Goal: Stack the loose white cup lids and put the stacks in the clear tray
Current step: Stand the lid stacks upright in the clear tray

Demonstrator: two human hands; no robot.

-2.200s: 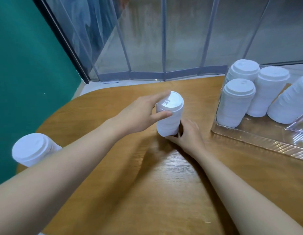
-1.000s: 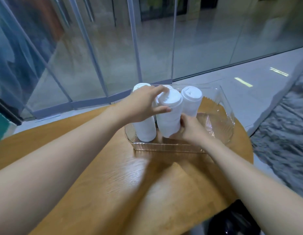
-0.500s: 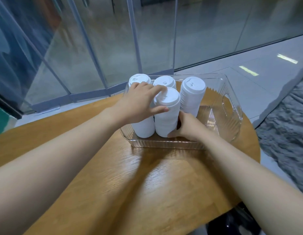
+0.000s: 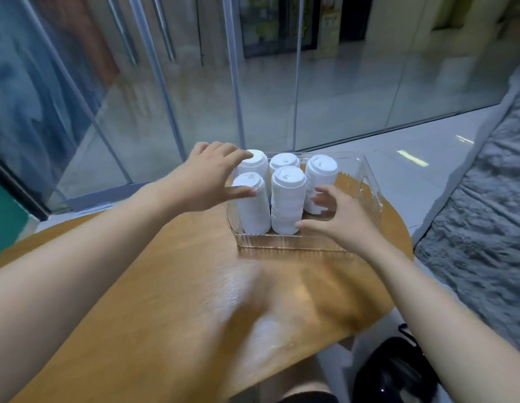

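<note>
Both hands have let go of the stack they carried in half a second ago. The left hand hovers with fingers spread beside the back-left stack, gripping nothing. Five lid stacks now stand upright in the one clear tray, so this placement looks finished. The right hand, fingers also spread and holding nothing, draws back over the tray's front.

The five lid stacks are plain white. The tray is clear, with fine ribbing on its walls. The table is orange-brown wood with a visible grain. A teal wall shows at the left. A mottled grey surface fills the right side.
</note>
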